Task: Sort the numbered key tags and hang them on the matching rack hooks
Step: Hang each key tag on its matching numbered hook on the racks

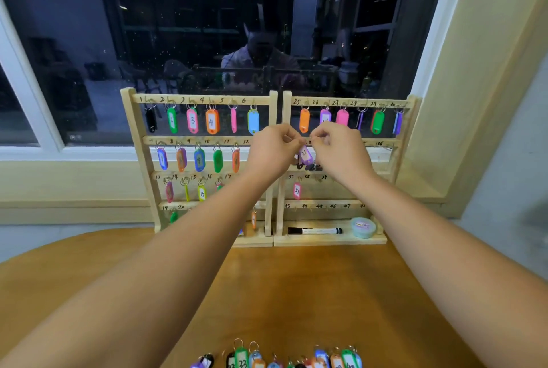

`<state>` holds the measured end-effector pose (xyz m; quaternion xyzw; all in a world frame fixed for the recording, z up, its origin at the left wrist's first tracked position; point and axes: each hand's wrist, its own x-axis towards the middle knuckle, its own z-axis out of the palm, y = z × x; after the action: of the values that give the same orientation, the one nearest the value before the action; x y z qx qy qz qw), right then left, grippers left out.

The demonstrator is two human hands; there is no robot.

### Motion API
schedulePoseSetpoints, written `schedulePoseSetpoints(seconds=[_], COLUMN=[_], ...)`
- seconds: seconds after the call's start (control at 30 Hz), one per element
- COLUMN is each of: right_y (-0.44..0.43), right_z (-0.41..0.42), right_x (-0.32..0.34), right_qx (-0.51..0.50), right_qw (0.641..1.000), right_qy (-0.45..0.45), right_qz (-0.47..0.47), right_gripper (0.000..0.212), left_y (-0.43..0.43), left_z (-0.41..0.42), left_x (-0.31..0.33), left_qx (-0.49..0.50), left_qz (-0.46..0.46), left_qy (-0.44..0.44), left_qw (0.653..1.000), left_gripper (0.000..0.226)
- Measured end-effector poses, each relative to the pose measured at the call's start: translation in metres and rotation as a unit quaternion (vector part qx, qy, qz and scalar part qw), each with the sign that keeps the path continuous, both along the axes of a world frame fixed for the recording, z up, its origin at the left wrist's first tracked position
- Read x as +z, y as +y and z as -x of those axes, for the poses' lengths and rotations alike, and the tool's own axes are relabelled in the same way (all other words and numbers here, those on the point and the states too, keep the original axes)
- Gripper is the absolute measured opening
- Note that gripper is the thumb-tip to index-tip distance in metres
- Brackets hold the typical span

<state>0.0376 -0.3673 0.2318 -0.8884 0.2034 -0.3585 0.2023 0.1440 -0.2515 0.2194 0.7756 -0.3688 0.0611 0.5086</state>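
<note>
The rack (pixel 130 130) is standing on a wooden table (pixel 296 293). Behind the rack a dark window (pixel 207 26) is reflecting ceiling lights, and right of the rack a cream wall (pixel 489 71) is rising. Hung tags (pixel 211 121) are filling the rack's top rows and much of its left panel. On the rack's bottom ledge a marker (pixel 314 231) is lying beside a round tin (pixel 363 226). Loose tags (pixel 278 358) are lying in front of the rack, at the table edge nearest you. You are holding both hands up against the rack's right panel at its second rail. Your left hand (pixel 271 151) and right hand (pixel 341 151) are meeting fingertip to fingertip, curled and pinching the ring of a purple tag (pixel 305 155). The purple tag is dangling just under your fingertips, between your two hands.
</note>
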Motion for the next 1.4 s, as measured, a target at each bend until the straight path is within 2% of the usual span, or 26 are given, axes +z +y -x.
schedulePoseSetpoints(seconds=[0.2, 0.37, 0.57, 0.7, 0.93, 1.13, 1.4], right_y=[0.011, 0.04, 0.09, 0.12, 0.168, 0.188, 0.196], right_z=[0.023, 0.043, 0.06, 0.07, 0.081, 0.079, 0.079], right_x=[-0.021, -0.049, -0.094, -0.125, -0.165, -0.192, -0.208], right_qx=[0.027, 0.057, 0.139, 0.18, 0.242, 0.275, 0.274], right_qw=[0.998, 0.994, 0.976, 0.96, 0.93, 0.915, 0.919], right_qy=[-0.009, -0.013, 0.073, 0.128, 0.222, 0.262, 0.281], right_qz=[-0.057, -0.094, -0.154, -0.169, -0.166, -0.136, -0.043], right_gripper=[0.016, 0.017, 0.014, 0.012, 0.01, 0.007, 0.016], left_y=[0.001, 0.025, 0.093, 0.149, 0.233, 0.268, 0.274], left_z=[0.002, 0.009, 0.023, 0.035, 0.058, 0.071, 0.072], left_x=[-0.005, -0.017, -0.066, -0.11, -0.173, -0.191, -0.192], left_qx=[0.03, 0.03, 0.013, 0.03, 0.034, 0.029, -0.104], left_qz=[-0.015, -0.053, -0.111, -0.133, -0.185, -0.213, -0.278], left_qy=[-0.029, -0.029, 0.0, 0.044, 0.079, 0.071, 0.118], left_qw=[0.999, 0.998, 0.994, 0.99, 0.979, 0.974, 0.947], left_gripper=[0.026, 0.024, 0.011, 0.012, 0.007, 0.005, 0.01])
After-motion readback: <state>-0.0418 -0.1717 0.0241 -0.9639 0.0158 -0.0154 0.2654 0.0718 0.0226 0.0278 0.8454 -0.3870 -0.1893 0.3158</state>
